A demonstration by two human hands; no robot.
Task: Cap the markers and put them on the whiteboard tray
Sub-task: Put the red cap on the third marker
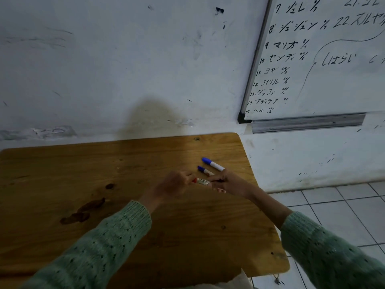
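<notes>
Both hands meet over the wooden desk (104, 174), and between them sits a red marker (201, 181). The left hand (175, 185) is curled into a loose fist around the marker's red end; only a sliver of red peeks out past the knuckles, so whether that red piece is the cap or the barrel's end is hard to say. The right hand (228, 182) pinches the other end, thumb and forefinger closed on it, with the remaining fingers spread out beneath. The marker's white label shows in the gap between the hands, its print too blurred to read.

Just beyond the hands lie two blue-capped markers. The nearer blue marker (205, 171) has its lower end tucked behind the right hand's fingers. The farther blue marker (213, 164) lies just beside it, angled the same way and almost fully in view, its white end close to the right hand.

Up on the wall, the whiteboard (323, 65) runs out of frame at the top and right, its handwriting partly cut off. The whiteboard tray (308, 123) hangs below it, well apart from the markers; its inside is not visible from here.

Green knitted sleeves (100, 247) cover both forearms, and the light is dim throughout.
</notes>
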